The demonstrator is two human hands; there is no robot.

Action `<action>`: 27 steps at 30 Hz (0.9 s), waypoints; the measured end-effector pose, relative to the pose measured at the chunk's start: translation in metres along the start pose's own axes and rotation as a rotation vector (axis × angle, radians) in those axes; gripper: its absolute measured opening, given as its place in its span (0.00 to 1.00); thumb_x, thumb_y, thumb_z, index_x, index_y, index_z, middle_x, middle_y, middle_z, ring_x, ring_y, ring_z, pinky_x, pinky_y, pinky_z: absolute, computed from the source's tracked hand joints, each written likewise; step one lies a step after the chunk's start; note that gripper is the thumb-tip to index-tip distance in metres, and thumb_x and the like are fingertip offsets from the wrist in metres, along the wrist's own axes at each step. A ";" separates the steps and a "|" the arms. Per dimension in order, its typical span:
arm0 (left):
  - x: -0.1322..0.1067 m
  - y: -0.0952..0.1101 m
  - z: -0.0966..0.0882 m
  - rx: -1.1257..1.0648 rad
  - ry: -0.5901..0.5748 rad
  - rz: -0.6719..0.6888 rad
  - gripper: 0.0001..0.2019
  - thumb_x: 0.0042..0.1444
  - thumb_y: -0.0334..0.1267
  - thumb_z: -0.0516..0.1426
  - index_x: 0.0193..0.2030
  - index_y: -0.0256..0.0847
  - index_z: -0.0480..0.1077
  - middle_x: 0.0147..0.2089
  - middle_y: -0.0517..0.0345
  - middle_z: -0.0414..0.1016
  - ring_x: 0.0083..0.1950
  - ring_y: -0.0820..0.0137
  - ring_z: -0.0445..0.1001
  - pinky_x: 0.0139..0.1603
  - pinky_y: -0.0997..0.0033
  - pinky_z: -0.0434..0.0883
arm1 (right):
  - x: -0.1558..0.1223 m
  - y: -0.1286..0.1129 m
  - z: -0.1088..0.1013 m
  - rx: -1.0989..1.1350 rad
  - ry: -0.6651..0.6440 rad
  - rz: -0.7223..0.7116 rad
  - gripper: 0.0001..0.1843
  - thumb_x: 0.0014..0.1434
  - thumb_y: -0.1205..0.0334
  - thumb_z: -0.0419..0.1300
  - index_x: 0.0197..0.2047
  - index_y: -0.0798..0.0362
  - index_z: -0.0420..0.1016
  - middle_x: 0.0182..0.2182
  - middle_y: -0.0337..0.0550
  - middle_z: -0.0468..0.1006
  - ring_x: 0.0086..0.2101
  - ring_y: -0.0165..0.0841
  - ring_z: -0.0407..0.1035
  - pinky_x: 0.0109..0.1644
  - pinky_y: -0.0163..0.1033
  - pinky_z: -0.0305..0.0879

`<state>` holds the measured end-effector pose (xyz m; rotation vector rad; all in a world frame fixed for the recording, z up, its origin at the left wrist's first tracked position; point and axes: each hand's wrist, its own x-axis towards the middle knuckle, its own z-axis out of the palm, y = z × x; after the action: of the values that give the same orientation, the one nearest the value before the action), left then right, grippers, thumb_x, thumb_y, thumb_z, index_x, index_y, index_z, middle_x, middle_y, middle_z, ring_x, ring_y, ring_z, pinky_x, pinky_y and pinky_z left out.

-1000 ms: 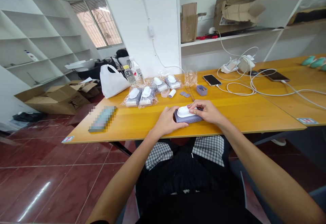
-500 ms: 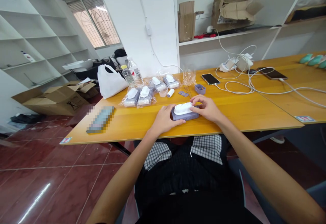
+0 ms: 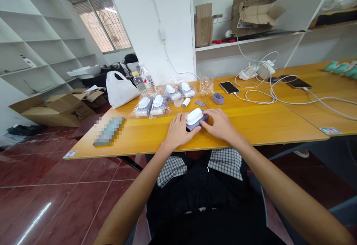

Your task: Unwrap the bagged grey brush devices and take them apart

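A small purple-grey box [image 3: 192,126] with a white ridged oval top [image 3: 195,116] is held just above or on the table near its front edge; I cannot tell which. My left hand [image 3: 178,129] is closed around its left end, the thumb along the near side. At the right end, my right hand [image 3: 219,123] grips the box between thumb and fingers. Behind it lie some flat grey-purple pieces [image 3: 200,103], a small white cylinder [image 3: 186,102] and a pale pink cup-like piece [image 3: 178,101]. A purple open container [image 3: 218,98] with small parts inside stands farther right.
Several similar boxes in clear plastic [image 3: 158,105] lie at the back left, beside bottles [image 3: 146,77] and a white bag [image 3: 119,90]. A blurred flat object [image 3: 109,131] is at the left. A phone [image 3: 229,87], white cables [image 3: 275,92] and a tablet [image 3: 296,82] occupy the right.
The box has turned so its right end points away from me, and has shifted slightly left. My right hand has moved from the white top down to the box's right end.
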<state>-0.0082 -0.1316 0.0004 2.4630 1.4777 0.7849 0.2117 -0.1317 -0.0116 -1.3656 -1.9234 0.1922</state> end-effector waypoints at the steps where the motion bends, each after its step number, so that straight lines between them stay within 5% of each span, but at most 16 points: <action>1: 0.000 -0.002 -0.001 -0.057 -0.019 0.049 0.29 0.67 0.56 0.61 0.67 0.42 0.65 0.65 0.41 0.70 0.64 0.47 0.73 0.65 0.42 0.72 | -0.001 -0.002 0.001 -0.015 -0.025 0.022 0.23 0.65 0.50 0.64 0.60 0.48 0.78 0.62 0.53 0.80 0.61 0.58 0.70 0.66 0.69 0.64; 5: -0.001 -0.009 -0.005 -0.340 -0.101 0.204 0.23 0.70 0.52 0.56 0.66 0.44 0.67 0.68 0.42 0.68 0.53 0.58 0.78 0.58 0.51 0.78 | -0.002 0.000 -0.001 0.062 -0.129 -0.016 0.33 0.66 0.44 0.65 0.70 0.47 0.72 0.69 0.54 0.73 0.66 0.59 0.67 0.70 0.71 0.59; 9: -0.001 -0.013 -0.005 -0.463 -0.139 0.181 0.24 0.66 0.51 0.62 0.65 0.46 0.70 0.74 0.42 0.64 0.41 0.67 0.78 0.51 0.53 0.80 | 0.002 0.015 -0.007 0.280 -0.191 -0.145 0.36 0.62 0.44 0.70 0.70 0.43 0.72 0.68 0.52 0.73 0.66 0.54 0.67 0.73 0.66 0.60; 12: 0.000 -0.012 -0.006 -0.476 -0.155 0.172 0.23 0.62 0.51 0.66 0.62 0.48 0.73 0.73 0.45 0.67 0.51 0.60 0.80 0.57 0.50 0.79 | 0.003 0.022 -0.011 0.379 -0.231 -0.135 0.39 0.57 0.44 0.75 0.68 0.42 0.74 0.62 0.51 0.75 0.62 0.52 0.71 0.70 0.64 0.65; 16: 0.000 -0.012 -0.012 -0.480 -0.164 0.200 0.17 0.60 0.49 0.68 0.52 0.46 0.74 0.72 0.45 0.68 0.73 0.51 0.69 0.69 0.45 0.70 | 0.000 0.023 -0.017 0.448 -0.347 -0.130 0.43 0.53 0.45 0.78 0.69 0.40 0.74 0.60 0.49 0.75 0.60 0.51 0.72 0.68 0.63 0.68; 21: 0.000 -0.009 -0.016 -0.529 -0.226 0.210 0.18 0.57 0.48 0.70 0.45 0.46 0.68 0.75 0.45 0.66 0.76 0.51 0.66 0.76 0.44 0.63 | 0.001 0.019 -0.021 0.499 -0.421 -0.188 0.46 0.50 0.47 0.80 0.71 0.34 0.72 0.65 0.45 0.74 0.63 0.53 0.69 0.70 0.64 0.65; 27: -0.002 -0.009 -0.014 -0.566 -0.236 0.163 0.23 0.56 0.49 0.71 0.51 0.47 0.67 0.76 0.44 0.66 0.73 0.53 0.70 0.72 0.43 0.68 | 0.000 0.014 -0.018 0.507 -0.372 -0.178 0.47 0.50 0.45 0.80 0.71 0.37 0.72 0.61 0.47 0.76 0.59 0.51 0.72 0.67 0.62 0.68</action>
<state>-0.0228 -0.1306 0.0078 2.1582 0.8344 0.7745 0.2340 -0.1310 -0.0066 -0.8567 -2.0877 0.8333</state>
